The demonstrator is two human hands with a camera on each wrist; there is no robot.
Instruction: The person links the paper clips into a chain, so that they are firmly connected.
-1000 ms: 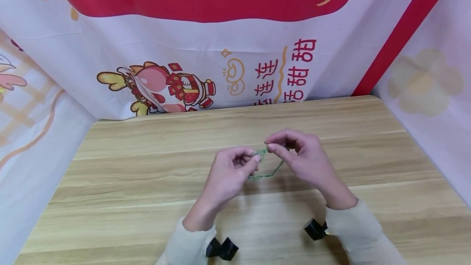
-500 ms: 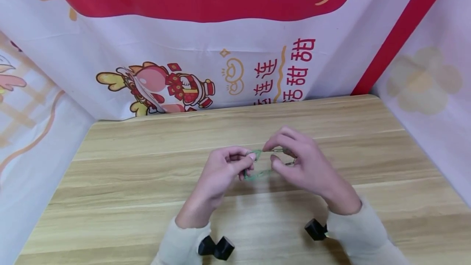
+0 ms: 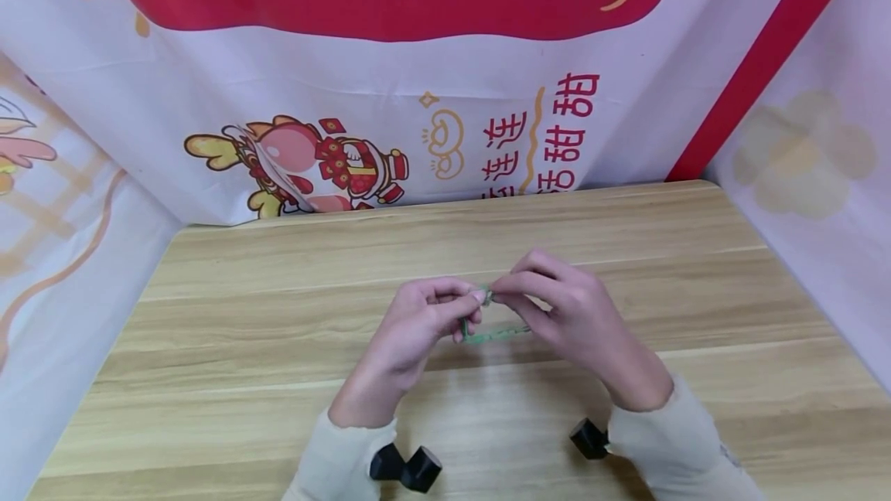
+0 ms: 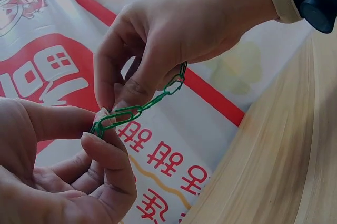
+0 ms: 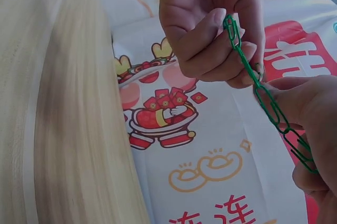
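Note:
A chain of linked green paper clips [image 3: 497, 335] hangs in a loop between the two hands, above the table. My left hand [image 3: 431, 319] pinches one part of it between thumb and index finger, with the other fingers curled. My right hand [image 3: 567, 315] pinches the chain right beside the left fingertips. In the left wrist view, the green paper clip chain [image 4: 124, 116] runs from the meeting fingertips back under the right hand [image 4: 163, 39]. The right wrist view has the clip links [image 5: 268, 108] stretching past both hands; the exact pinched joint is hidden by fingers.
A wood-grain table [image 3: 244, 346] lies under the hands. Behind it hangs a white printed cloth [image 3: 390, 68] with red and cartoon designs, and more cloth stands at both sides. Black wrist cameras [image 3: 411, 470] sit at the cuffs, just over the tabletop.
My right hand opened its thumb and index finger apart half a second ago, then closed them on the chain by the left fingertips. My left hand shifted slightly left and kept its pinch.

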